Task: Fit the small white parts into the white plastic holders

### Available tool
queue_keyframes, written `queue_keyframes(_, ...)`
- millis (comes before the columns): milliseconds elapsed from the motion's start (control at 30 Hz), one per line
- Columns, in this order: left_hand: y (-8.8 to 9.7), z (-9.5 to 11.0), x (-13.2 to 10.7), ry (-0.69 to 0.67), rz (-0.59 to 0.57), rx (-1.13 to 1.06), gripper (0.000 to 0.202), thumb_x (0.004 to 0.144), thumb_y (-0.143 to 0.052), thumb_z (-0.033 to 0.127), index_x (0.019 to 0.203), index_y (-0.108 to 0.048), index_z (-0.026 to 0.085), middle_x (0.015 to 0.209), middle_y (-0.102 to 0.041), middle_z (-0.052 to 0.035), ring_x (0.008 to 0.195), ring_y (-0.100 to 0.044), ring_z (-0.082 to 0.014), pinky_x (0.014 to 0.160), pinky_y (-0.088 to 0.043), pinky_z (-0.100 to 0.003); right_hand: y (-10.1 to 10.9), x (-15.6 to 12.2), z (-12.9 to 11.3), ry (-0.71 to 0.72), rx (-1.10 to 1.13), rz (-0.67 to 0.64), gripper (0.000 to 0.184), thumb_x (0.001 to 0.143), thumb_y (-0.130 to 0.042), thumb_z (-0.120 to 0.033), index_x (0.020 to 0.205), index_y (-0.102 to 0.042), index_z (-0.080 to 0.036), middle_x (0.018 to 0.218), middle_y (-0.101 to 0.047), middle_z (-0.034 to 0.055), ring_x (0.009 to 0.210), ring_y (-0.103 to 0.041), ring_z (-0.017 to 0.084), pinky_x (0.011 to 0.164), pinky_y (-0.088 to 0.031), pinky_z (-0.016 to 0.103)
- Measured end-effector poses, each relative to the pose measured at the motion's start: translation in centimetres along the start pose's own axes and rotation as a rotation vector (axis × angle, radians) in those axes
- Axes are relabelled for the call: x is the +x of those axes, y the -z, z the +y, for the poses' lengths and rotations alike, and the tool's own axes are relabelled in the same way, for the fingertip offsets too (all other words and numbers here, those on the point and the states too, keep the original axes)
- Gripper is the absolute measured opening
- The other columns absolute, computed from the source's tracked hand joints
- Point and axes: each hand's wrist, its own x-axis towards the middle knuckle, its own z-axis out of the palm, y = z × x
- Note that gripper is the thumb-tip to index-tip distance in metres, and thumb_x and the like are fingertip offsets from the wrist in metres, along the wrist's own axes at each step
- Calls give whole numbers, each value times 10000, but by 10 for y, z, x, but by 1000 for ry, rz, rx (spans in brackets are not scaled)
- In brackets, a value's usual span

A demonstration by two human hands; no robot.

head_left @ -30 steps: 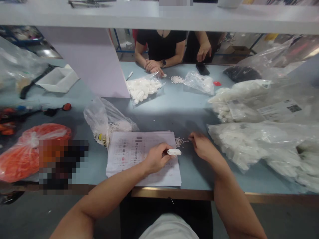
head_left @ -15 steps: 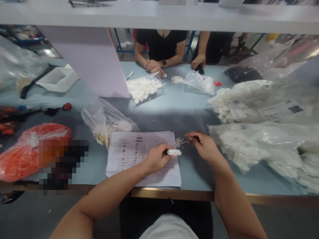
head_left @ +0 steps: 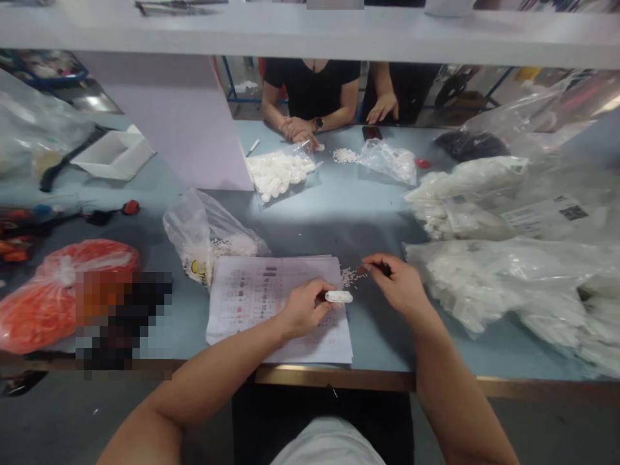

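Observation:
My left hand (head_left: 306,305) is closed around a white plastic connector housing (head_left: 338,296), its long face turned up, above the printed sheets (head_left: 278,342). To the right, my right hand (head_left: 393,279) has thumb and forefinger pinched together. Whatever lies between those fingertips is too small to make out. Just left of them is a small pile of tiny white pieces (head_left: 347,278), spread on the blue table beside the paper's edge.
An open clear bag (head_left: 203,226) stands behind the sheets. Bags of white parts (head_left: 475,284) fill the right side. An orange-filled bag (head_left: 62,284) lies left. Across the table, a seated person's hands (head_left: 296,128) rest near another white-parts bag (head_left: 278,171). A shelf (head_left: 310,35) spans overhead.
My right hand has shifted very slightly, still pinched by the pile. My left hand keeps its place. Across the table, another person's hand has come off a dark phone, which now lies on the table.

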Motion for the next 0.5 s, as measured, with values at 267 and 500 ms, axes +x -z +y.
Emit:
queue_keyframes(267,-1,-2,0,9,11,-28,232,798,-620,375,958,-620,208,932,-695,-28,801,-641,-176,733,-496,-300,0,-2,-6,4,32,16,212,890,-485,-344,980,-626,-213,872,-738,51,807,-672,202,768,-492,346)
queue_keyframes(500,-1,-7,7,158,199,-254,277,754,-658,357,972,-585,203,867,-697,-9,781,-667,-171,735,-521,-308,-10,-6,-14,-68,314,52,193,847,-570,-354,974,-585,-209,859,-741,56,831,-688,196,805,-499,346)
